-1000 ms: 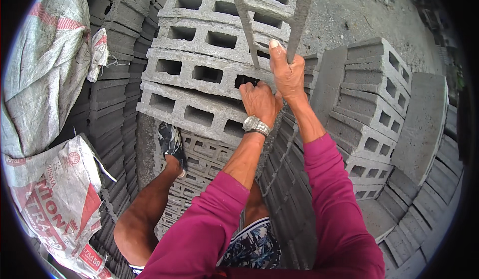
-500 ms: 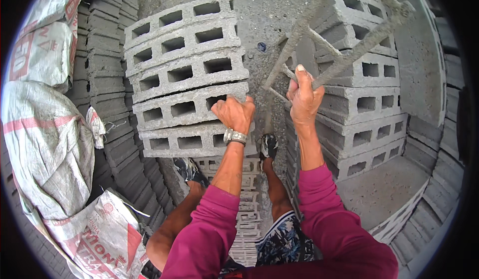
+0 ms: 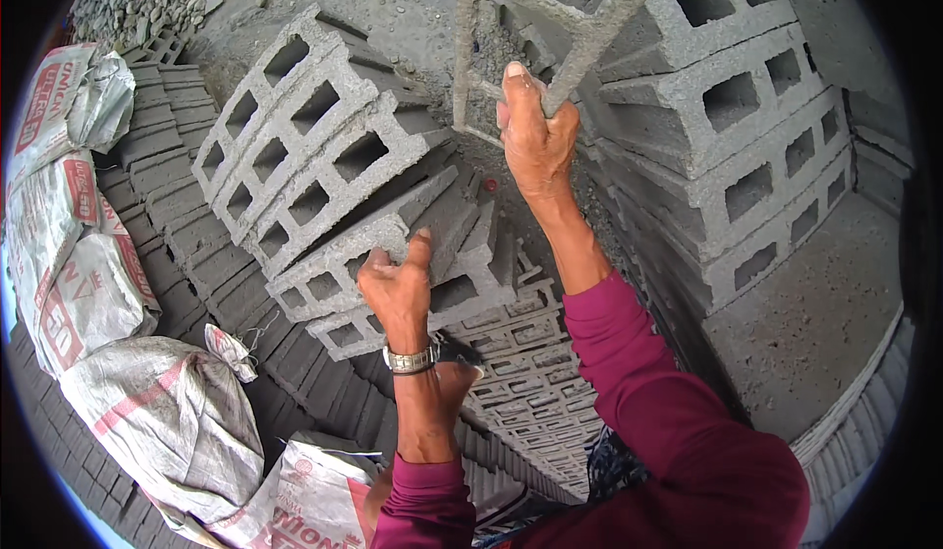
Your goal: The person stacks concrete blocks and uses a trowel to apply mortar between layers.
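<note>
Grey hollow block point(image 3: 334, 257) here in a leaning stack point(image 3: 292, 133), left grip point(image 3: 396, 292) clamped on its end, right grip point(image 3: 540, 137) wrapped round a gritty barred frame point(image 3: 590, 34)

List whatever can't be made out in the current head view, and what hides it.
Head view throughout:
Left hand: fingertips hidden by the hand itself; its grip on the gray hollow block is unclear.
Gray bar frame: top cut off by the upper edge.
Patterned shorts: mostly behind the right sleeve.
Red-and-white sack: cut off by the bottom edge.
</note>
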`<action>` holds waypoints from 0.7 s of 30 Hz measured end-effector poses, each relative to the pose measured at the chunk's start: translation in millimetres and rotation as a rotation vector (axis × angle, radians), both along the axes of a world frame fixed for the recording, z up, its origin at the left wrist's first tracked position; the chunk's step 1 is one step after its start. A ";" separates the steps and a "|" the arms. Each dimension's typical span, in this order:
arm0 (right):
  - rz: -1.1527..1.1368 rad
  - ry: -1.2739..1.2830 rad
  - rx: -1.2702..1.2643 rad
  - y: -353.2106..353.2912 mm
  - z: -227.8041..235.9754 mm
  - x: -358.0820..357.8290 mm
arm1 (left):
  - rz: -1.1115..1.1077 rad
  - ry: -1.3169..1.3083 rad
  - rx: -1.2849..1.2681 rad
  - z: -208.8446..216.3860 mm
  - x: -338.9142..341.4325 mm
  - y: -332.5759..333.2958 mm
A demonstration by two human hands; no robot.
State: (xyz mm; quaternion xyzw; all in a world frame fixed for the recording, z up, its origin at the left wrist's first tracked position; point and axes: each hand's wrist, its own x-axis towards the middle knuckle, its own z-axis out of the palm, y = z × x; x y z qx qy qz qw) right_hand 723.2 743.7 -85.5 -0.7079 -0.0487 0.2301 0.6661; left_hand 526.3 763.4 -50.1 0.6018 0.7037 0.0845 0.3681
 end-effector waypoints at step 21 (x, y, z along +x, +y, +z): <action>0.192 -0.157 -0.298 -19.9 -100.4 -21.6 | -0.104 0.030 0.050 -13.4 -2.5 -6.9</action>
